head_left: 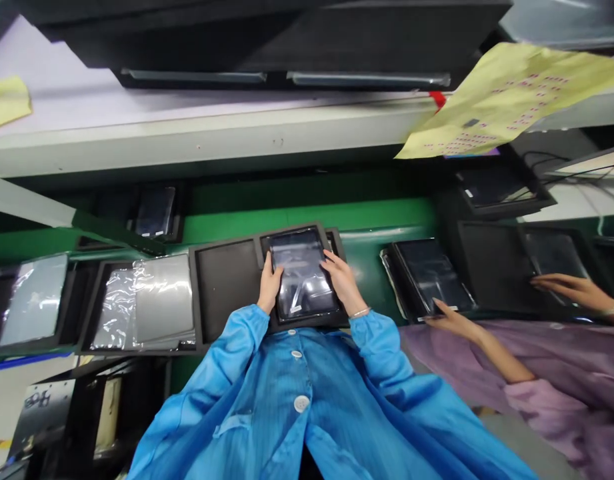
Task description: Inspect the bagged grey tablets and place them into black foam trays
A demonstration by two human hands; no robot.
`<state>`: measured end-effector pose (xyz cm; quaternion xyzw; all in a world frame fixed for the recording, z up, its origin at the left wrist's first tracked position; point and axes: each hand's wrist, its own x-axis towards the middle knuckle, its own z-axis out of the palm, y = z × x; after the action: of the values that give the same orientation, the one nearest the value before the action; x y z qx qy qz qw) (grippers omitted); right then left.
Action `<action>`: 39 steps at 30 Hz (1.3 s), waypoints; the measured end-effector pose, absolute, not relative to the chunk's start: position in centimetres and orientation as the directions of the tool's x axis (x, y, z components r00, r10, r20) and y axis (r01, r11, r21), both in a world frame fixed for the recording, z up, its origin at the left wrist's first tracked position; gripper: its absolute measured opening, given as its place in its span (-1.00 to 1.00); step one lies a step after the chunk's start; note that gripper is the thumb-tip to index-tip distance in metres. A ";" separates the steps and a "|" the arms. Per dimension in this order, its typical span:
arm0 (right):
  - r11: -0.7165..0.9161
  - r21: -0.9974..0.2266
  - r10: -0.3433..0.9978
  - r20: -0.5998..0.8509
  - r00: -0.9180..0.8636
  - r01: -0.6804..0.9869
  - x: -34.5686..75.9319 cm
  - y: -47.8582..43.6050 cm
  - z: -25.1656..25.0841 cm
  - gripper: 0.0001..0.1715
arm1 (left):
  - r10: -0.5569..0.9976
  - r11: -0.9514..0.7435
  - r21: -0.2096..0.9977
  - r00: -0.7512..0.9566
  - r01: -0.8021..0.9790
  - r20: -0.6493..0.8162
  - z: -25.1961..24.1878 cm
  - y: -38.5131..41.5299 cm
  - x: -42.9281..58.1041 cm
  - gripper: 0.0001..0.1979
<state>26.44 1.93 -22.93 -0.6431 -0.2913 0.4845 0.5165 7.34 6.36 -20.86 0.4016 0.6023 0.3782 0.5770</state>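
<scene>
A dark glossy screen panel [304,273] with a small white label at its lower edge lies over the right compartment of a black tray [199,300], close to my body. My left hand [271,282] grips the panel's left edge, thumb on its face. On the opposite side, my right hand [344,281] holds the right edge, with fingers near the upper right part. The tray's left compartment [227,283] shows a bare dark bottom.
Silver plates [164,297] and clear film fill a tray at the left. A shelf edge [201,143] crosses above. At the right, a person's hands [457,323] touch other dark panels [434,273]. A yellow sheet [511,100] hangs at upper right.
</scene>
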 end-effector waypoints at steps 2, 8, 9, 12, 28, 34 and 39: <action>-0.233 -0.972 0.895 -0.230 0.382 -0.038 26.0 1.8 -23.2 -0.31 | 0.946 0.321 0.942 0.011 0.092 -0.324 -20.7 6.5 6.9 -0.36; -0.050 -0.954 0.940 0.055 0.337 0.294 27.2 1.8 -21.3 -0.47 | 0.992 -0.118 0.850 0.018 0.514 0.126 -17.2 6.9 -1.2 -0.43; -0.062 -0.940 0.936 0.062 0.347 0.334 27.8 1.5 -21.5 -0.45 | 0.985 -0.128 0.760 -0.007 0.637 0.172 -17.1 6.7 -3.6 -0.40; -0.179 -0.894 0.906 0.014 0.424 0.411 29.1 -0.4 -23.3 -0.29 | 0.975 0.140 0.489 -0.207 0.861 0.086 -18.2 5.8 -10.4 -0.24; -0.618 -0.679 0.661 -0.175 0.730 0.397 39.6 -7.9 -26.0 -0.60 | 0.995 0.099 0.805 -0.063 0.585 -0.076 -19.0 4.5 -3.2 -0.33; -0.825 -0.524 0.370 -0.213 0.904 0.214 52.4 -12.0 -25.0 -0.61 | 0.968 0.042 0.934 0.216 0.354 -0.126 -21.1 2.3 13.3 -0.35; -0.836 -0.527 0.269 -0.151 0.951 0.153 57.6 -13.4 -24.1 -0.60 | 0.890 0.044 0.935 0.411 0.352 -0.196 -23.2 -0.6 19.3 -0.26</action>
<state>57.55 -13.39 -24.06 -0.9518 -0.1108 0.1099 0.2640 19.27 -0.56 -23.21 0.6447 0.4816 0.2501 0.5384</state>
